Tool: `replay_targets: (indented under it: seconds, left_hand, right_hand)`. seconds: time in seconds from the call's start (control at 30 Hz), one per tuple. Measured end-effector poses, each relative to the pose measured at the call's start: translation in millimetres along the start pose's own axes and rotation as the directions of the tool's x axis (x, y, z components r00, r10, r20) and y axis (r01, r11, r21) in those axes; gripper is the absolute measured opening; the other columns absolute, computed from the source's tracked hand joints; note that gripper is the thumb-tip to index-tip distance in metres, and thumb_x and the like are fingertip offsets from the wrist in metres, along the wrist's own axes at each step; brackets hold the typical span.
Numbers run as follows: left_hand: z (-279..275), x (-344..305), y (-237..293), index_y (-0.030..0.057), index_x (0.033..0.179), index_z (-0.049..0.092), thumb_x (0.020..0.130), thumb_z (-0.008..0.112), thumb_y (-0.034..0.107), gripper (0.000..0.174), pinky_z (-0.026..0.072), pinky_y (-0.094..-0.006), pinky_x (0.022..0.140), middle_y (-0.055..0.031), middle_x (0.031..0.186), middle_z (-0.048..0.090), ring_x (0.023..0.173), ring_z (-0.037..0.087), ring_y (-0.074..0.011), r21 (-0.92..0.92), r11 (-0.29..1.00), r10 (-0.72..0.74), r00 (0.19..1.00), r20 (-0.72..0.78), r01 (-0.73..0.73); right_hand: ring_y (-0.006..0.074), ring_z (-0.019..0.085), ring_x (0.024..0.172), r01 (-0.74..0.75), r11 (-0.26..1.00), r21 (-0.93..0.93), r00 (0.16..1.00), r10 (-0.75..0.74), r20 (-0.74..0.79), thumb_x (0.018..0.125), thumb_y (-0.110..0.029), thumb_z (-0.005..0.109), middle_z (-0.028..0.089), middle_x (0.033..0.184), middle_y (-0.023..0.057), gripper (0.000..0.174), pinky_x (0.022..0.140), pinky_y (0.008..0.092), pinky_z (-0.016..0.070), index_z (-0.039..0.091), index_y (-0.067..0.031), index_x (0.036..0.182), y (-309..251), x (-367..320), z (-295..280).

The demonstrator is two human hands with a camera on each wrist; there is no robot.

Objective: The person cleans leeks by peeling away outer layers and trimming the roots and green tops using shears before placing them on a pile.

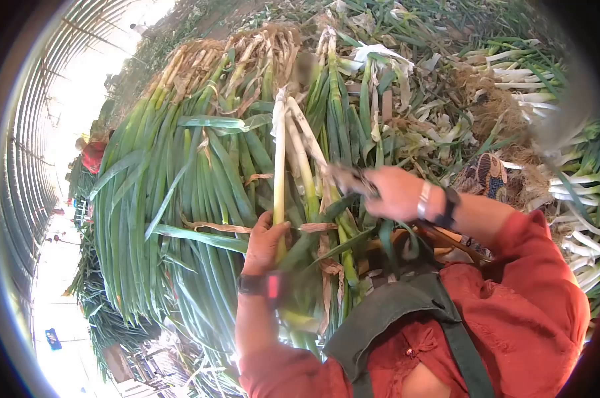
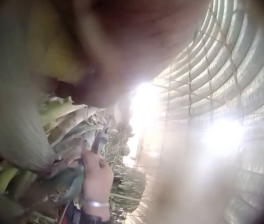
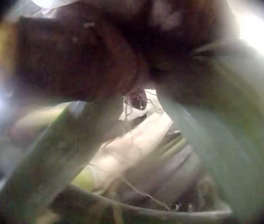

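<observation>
Against heaped scallions (image 1: pixel 180 166), left hand (image 1: pixel 263 242) grips pale stalk (image 1: pixel 279 159), right hand (image 1: pixel 396 192) clutches dark tool (image 1: pixel 346 178).

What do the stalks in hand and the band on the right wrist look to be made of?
Stalks: fresh plant matter, likely scallions or leeks, with matte white shafts, green leaves and dry tan skins. Band: probably metal, given its pale silvery sheen, though shiny plastic cannot be ruled out.

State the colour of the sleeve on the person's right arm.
The sleeve is rust red, plain with no pattern. It shows best in the head view.
</observation>
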State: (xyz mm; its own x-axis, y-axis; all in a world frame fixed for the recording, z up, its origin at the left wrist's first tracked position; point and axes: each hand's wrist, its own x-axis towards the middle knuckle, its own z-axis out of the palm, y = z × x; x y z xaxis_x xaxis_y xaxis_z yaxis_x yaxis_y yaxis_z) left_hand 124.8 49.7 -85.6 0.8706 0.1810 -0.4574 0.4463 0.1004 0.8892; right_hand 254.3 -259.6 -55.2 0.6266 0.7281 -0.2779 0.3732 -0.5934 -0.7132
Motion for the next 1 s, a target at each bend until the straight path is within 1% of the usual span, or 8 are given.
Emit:
replay_targets:
  seconds: [0.03, 0.1, 0.17, 0.3, 0.37, 0.77, 0.9, 1.0]
  left_hand:
    - [-2, 1, -3, -0.0005, 0.12, 0.05, 0.088, 0.064, 0.008, 0.035, 0.0459, -0.0271, 0.057, -0.0052, 0.079, 0.058, 0.064, 0.055, -0.013, -0.019, 1.0, -0.009, 1.0, 0.004, 0.009]
    - [-4, 3, -6, -0.0002, 0.119, 0.05, 0.088, 0.064, 0.007, 0.035, 0.0462, -0.0273, 0.057, -0.0053, 0.08, 0.058, 0.064, 0.056, -0.0133, -0.053, 0.998, -0.025, 1.0, 0.005, 0.025]
    - [-3, 1, -4, -0.0011, 0.116, 0.052, 0.086, 0.063, 0.006, 0.033, 0.046, -0.0268, 0.058, -0.0055, 0.077, 0.056, 0.063, 0.054, -0.0147, -0.071, 0.997, -0.031, 1.0, 0.006, 0.031]
    - [-8, 7, -5, 0.0002, 0.118, 0.052, 0.088, 0.063, 0.005, 0.032, 0.0452, -0.0271, 0.059, -0.0057, 0.08, 0.057, 0.066, 0.055, -0.0148, -0.091, 0.995, -0.045, 0.997, 0.055, 0.05]
    - [-8, 8, -5, 0.0001, 0.118, 0.052, 0.088, 0.062, 0.005, 0.032, 0.045, -0.0273, 0.06, -0.0057, 0.08, 0.056, 0.067, 0.055, -0.0148, -0.086, 0.995, -0.05, 0.998, 0.048, 0.054]
    - [-8, 10, -10, -0.0023, 0.115, 0.053, 0.082, 0.063, 0.001, 0.035, 0.0452, -0.0265, 0.058, -0.0066, 0.074, 0.055, 0.061, 0.052, -0.0152, -0.122, 0.991, -0.055, 0.998, 0.009, 0.056]
    - [-6, 8, -6, -0.0024, 0.115, 0.053, 0.082, 0.063, 0.001, 0.035, 0.0449, -0.0264, 0.058, -0.0068, 0.074, 0.055, 0.062, 0.052, -0.015, -0.159, 0.985, -0.056, 0.998, 0.023, 0.059]
    - [-5, 9, -10, -0.0026, 0.115, 0.053, 0.082, 0.062, 0.001, 0.034, 0.0448, -0.0261, 0.059, -0.0065, 0.074, 0.055, 0.063, 0.052, -0.0147, -0.139, 0.989, -0.047, 0.999, 0.01, 0.048]
  right_hand:
    - [0.0419, 0.061, 0.09, 0.035, 0.999, -0.035, 0.997, -0.033, 0.073, 0.077, -0.03, 0.067, 0.06, 0.098, 0.0263, 0.05, 0.082, 0.0463, 0.0494, 0.055, 0.0039, 0.112, 7, -25, 6]
    - [0.042, 0.06, 0.093, 0.045, 0.998, -0.04, 0.998, -0.043, 0.05, 0.077, -0.033, 0.067, 0.06, 0.099, 0.0259, 0.06, 0.085, 0.045, 0.0494, 0.053, 0.0035, 0.122, 8, -73, 15]
    - [0.0421, 0.06, 0.097, -0.021, 1.0, -0.021, 0.99, 0.023, 0.141, 0.078, -0.034, 0.067, 0.059, 0.103, 0.0261, 0.069, 0.087, 0.0442, 0.0492, 0.048, 0.0034, 0.132, 6, -102, 17]
    - [0.0417, 0.059, 0.098, -0.064, 0.997, -0.036, 0.991, 0.067, 0.116, 0.078, -0.035, 0.067, 0.057, 0.107, 0.026, 0.072, 0.088, 0.0439, 0.0488, 0.044, 0.004, 0.134, 3, -122, 20]
    - [0.0415, 0.059, 0.098, -0.11, 0.993, -0.034, 0.984, 0.114, 0.135, 0.078, -0.034, 0.067, 0.056, 0.108, 0.0261, 0.073, 0.088, 0.044, 0.0487, 0.043, 0.0045, 0.135, 4, -115, 18]
    - [0.0417, 0.061, 0.093, -0.02, 0.999, -0.045, 0.993, 0.015, -0.115, 0.075, -0.03, 0.069, 0.057, 0.104, 0.0252, 0.071, 0.084, 0.0441, 0.0504, 0.045, 0.0046, 0.133, 25, -47, 36]
    - [0.0417, 0.062, 0.09, -0.044, 0.996, -0.077, 0.981, 0.029, -0.189, 0.075, -0.026, 0.069, 0.058, 0.101, 0.0238, 0.062, 0.081, 0.046, 0.0509, 0.05, 0.0044, 0.126, 21, -6, 27]
    - [0.0416, 0.062, 0.089, -0.088, 0.993, -0.079, 0.969, 0.068, -0.236, 0.076, -0.025, 0.07, 0.061, 0.097, 0.0236, 0.05, 0.08, 0.0463, 0.0512, 0.055, 0.0043, 0.113, 21, 52, 18]
